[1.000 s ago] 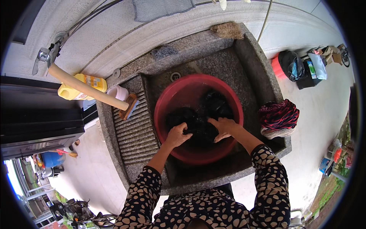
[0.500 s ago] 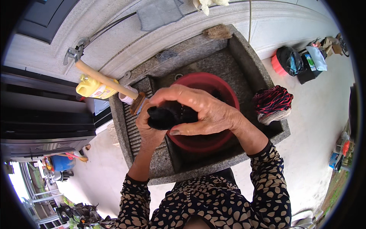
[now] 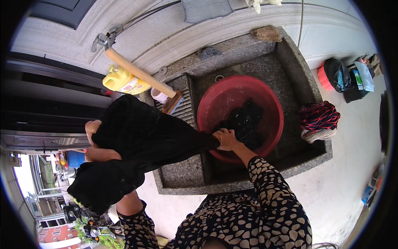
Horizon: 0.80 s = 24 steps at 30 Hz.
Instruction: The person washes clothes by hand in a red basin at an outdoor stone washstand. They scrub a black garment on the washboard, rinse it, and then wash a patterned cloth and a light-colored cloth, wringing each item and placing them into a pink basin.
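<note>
A black garment [image 3: 145,133] stretches between my hands, left of the red basin and over the sink's ribbed end. My left hand [image 3: 99,154] is closed on its bunched left part; the cloth hides most of that hand. At the basin's near-left rim, my right hand [image 3: 226,139] grips the narrow end of the garment. The red plastic basin [image 3: 200,103] stands inside the stone sink [image 3: 301,74]. More dark wet cloth [image 3: 245,120] lies in the basin, with light foam spots around it.
On the ribbed washboard side are a brush with a blue bristle edge [image 3: 173,103] and a pinkish cup [image 3: 161,94]. Behind stands a yellow jug [image 3: 124,81], near a tap with a tan hose [image 3: 139,72]. A red-black bundle [image 3: 320,121] rests on the right rim, a brown scrubber [image 3: 266,34] on the back.
The black cloth, bunched between both hands over the basin before, is now spread out to the left. My left hand moved left and down; my right hand dropped to the basin's rim.
</note>
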Available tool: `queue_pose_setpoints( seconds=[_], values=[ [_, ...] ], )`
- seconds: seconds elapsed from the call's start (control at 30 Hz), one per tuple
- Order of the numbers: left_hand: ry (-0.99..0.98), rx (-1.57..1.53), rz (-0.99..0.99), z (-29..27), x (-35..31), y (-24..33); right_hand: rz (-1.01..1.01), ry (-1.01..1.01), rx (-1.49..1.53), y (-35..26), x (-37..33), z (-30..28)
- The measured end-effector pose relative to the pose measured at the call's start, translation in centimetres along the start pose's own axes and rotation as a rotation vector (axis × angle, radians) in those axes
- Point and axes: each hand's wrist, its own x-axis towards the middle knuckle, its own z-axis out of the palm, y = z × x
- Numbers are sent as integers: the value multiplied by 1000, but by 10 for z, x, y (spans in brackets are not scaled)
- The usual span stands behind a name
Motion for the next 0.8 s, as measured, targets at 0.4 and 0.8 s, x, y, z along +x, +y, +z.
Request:
queue_pose_setpoints(
  seconds=[0.4,0.8],
  values=[
    [-318,195,-571,-60,-192,-45,-172,450,739,-73,-79,-155],
    [-497,362,-513,-25,-298,-63,-337,635,1714,-203,-28,-116]
  ],
)
